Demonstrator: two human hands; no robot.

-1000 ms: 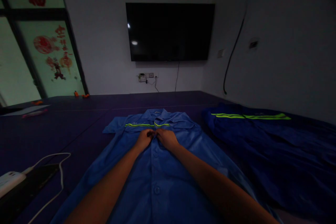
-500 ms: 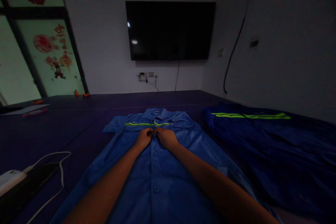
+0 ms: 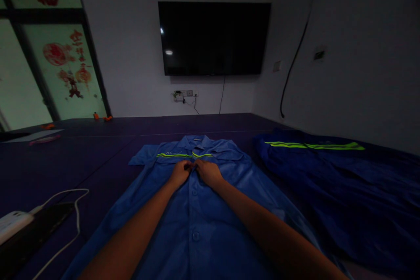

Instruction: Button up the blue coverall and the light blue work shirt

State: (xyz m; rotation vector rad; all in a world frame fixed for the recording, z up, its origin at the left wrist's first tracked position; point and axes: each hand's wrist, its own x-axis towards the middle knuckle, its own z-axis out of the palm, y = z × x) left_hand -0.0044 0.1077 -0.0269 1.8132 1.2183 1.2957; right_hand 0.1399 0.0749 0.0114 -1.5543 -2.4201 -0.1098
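On a dark purple flat surface lies a light-blue short-sleeved fabric work shirt, front up, collar away from the person, lightly wrinkled. Neon-yellow striping crosses its chest, broken at the front opening; small pale lettering, illegible, sits just above. The left hand and right hand meet mid-chest, fingers nearly closed, pinching the front edge; whether a button is between them, I cannot tell. Below them, 2 round blue buttons show.
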